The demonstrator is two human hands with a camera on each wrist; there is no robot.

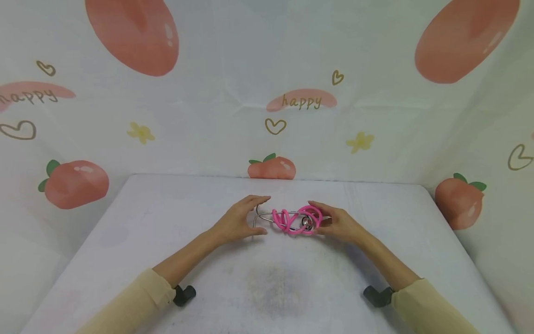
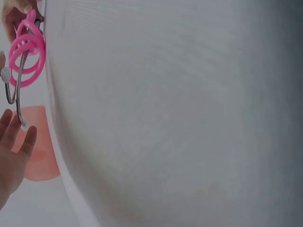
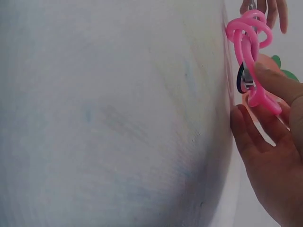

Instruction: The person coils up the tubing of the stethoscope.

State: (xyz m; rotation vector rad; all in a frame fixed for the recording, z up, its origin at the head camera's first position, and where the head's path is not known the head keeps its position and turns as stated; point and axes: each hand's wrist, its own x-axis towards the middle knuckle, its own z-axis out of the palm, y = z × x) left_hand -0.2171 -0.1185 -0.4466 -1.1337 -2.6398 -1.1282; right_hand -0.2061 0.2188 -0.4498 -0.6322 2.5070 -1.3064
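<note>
A stethoscope [image 1: 285,222] with pink tubing wound around its metal ear tubes [image 1: 263,215] is between the two hands over the table. My left hand [image 1: 238,221] is at the ear-tube end, thumb and fingers spread apart around it; in the left wrist view, fingertips are close to a white ear tip [image 2: 24,126]. At the other end my right hand [image 1: 343,226] pinches the looped pink tubing [image 3: 252,66] between thumb and fingers, beside the round metal chest piece [image 1: 307,223]. Whether the stethoscope touches the table cannot be told.
A white-covered table [image 1: 187,199] lies beneath both hands, with a greyish stain near its front middle. Behind it hangs a pale cloth [image 1: 217,130] printed with peaches, hearts and flowers. Black wrist mounts [image 1: 183,295] show by both cuffs.
</note>
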